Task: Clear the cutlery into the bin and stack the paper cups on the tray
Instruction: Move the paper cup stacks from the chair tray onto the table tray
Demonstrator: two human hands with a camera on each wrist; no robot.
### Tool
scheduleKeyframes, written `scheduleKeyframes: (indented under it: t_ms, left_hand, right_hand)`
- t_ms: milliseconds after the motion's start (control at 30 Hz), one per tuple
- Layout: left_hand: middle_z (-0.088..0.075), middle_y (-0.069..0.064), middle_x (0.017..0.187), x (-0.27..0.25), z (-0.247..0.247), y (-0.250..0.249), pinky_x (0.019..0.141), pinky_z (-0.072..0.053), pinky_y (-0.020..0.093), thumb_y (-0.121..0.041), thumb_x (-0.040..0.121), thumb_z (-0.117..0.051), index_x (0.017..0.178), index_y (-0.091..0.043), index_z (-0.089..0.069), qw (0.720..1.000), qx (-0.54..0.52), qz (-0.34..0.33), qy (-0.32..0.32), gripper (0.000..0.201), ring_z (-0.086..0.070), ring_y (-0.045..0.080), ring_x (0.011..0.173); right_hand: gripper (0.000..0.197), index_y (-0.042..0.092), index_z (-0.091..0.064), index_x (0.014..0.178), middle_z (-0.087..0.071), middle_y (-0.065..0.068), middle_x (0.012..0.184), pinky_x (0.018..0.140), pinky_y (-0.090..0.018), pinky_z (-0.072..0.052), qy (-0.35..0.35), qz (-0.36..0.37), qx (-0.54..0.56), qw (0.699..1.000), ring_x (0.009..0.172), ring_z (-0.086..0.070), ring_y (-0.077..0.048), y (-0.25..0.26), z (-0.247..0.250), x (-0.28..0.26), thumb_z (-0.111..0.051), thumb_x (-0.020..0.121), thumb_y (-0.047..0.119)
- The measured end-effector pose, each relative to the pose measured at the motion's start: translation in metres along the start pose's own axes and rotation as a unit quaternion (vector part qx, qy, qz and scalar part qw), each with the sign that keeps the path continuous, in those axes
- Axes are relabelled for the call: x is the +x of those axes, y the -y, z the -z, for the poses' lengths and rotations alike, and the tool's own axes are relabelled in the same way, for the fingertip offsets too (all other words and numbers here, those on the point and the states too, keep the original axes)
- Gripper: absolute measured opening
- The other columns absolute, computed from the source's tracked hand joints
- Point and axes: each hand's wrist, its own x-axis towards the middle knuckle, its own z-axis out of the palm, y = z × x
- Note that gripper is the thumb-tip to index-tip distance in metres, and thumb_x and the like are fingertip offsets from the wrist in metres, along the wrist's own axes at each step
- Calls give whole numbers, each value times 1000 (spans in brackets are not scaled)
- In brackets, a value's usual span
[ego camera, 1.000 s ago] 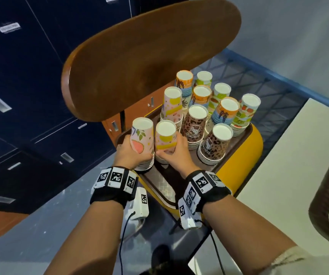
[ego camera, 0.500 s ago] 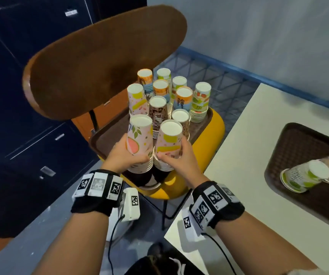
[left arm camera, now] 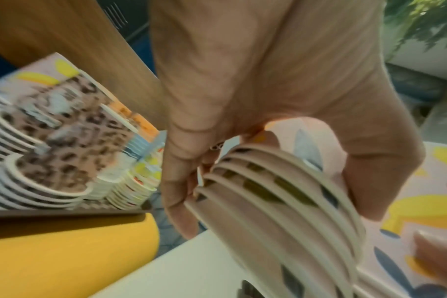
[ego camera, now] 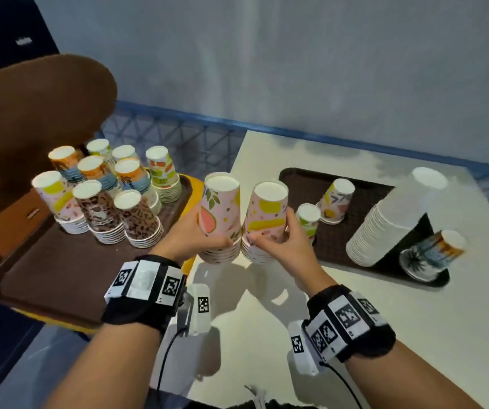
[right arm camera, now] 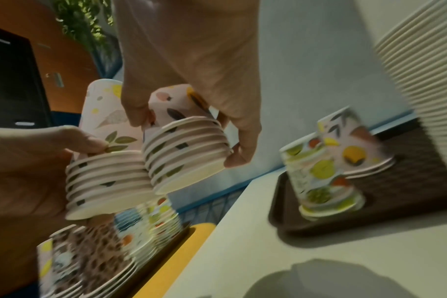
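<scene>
Both stacks have left the chair tray since the earlier frames, and you now hold them in the air over the near left edge of the white desk (ego camera: 414, 305). Your left hand (ego camera: 196, 231) wraps its fingers and thumb round the fruit-and-leaf stack (ego camera: 219, 214), gripping it just above the ringed rims. Your right hand (ego camera: 278, 240) curls round the pink-and-yellow stack (ego camera: 266, 219) in the same way, thumb on the near side, fingers on the far side. The two stacks are upside down, bases up, tilted slightly, and their rims touch side by side. Each stack shows several nested rims at its lower end.

To the left, the chair tray (ego camera: 45, 276) lies on a yellow seat and carries many more upturned patterned cup stacks (ego camera: 113, 202) at its far end. To the right, the desk tray (ego camera: 355, 231) holds a few short patterned cups, a tall leaning white stack (ego camera: 393, 219) and one palm-print cup (ego camera: 432, 255) at its near right corner.
</scene>
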Motion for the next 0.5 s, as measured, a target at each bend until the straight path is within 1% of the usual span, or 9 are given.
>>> scheduleKeyframes:
  t_ms: [33,100,133,200,267,333,400,433,500]
  left_hand:
    - [-66,-6,105,6,-11,-7,79,-53,16,-20,41,-79,104,-33,-50,1000,6,-6,15,71,-64,0,93]
    - [-66,-6,104,19,-31,-18,81,-54,19,-22,40,-79,101,-33,-50,999,30,-14,39,68,-63,8,97]
    - [-66,-6,104,26,-40,-24,84,-54,22,-23,41,-79,100,-33,-51,998,42,-17,48,67,-63,11,99]
    - [-67,-5,105,39,-56,-33,91,-53,33,-28,40,-79,101,-35,-52,996,65,-20,59,67,-64,16,103]
    - [-67,-6,105,52,-70,-44,95,-51,38,-31,38,-78,101,-36,-52,993,84,-25,78,68,-63,15,104]
    - [-65,-8,105,67,-81,-60,97,-49,40,-29,42,-80,103,-36,-50,990,95,-36,96,68,-61,12,103]
    - [-63,-7,105,88,-92,-79,98,-48,42,-20,53,-82,108,-31,-50,990,96,-50,95,64,-59,11,102]
    - [-63,-4,107,101,-97,-87,98,-48,44,-17,57,-82,113,-26,-50,990,92,-61,88,65,-59,14,104]
    - [-64,1,115,128,-110,-100,99,-47,48,-21,53,-85,121,-19,-50,991,89,-78,61,76,-59,20,110]
  right_hand:
    - [65,24,-49,119,-64,0,118,97,-34,-51,-12,-2,3,1000,109,-62,-11,1,13,-3,-82,63,28]
    - [60,28,-50,117,-65,4,115,97,-31,-50,-40,-4,10,999,107,-62,-7,3,38,-7,-82,67,21]
    - [59,31,-49,116,-65,7,114,96,-29,-50,-56,-6,11,998,106,-62,-5,3,49,-9,-81,67,21]
    - [61,36,-48,116,-64,10,115,95,-28,-49,-89,-9,14,996,107,-61,-4,2,68,-12,-81,67,23]
    - [58,40,-48,111,-64,9,115,94,-28,-49,-116,-9,17,993,107,-61,-5,1,84,-14,-81,67,22]
    - [58,37,-47,113,-63,10,113,91,-22,-50,-132,-7,22,991,105,-60,-1,1,98,-17,-80,69,18]
    - [56,39,-46,111,-61,16,109,81,-11,-49,-144,-5,28,989,101,-56,7,0,109,-22,-78,71,16]
    - [54,42,-46,108,-61,18,108,77,-7,-50,-151,-5,31,988,99,-55,9,-1,113,-24,-77,72,15]
    - [55,43,-47,107,-61,17,110,75,-6,-51,-169,-12,37,985,99,-56,9,-7,120,-28,-78,71,15]
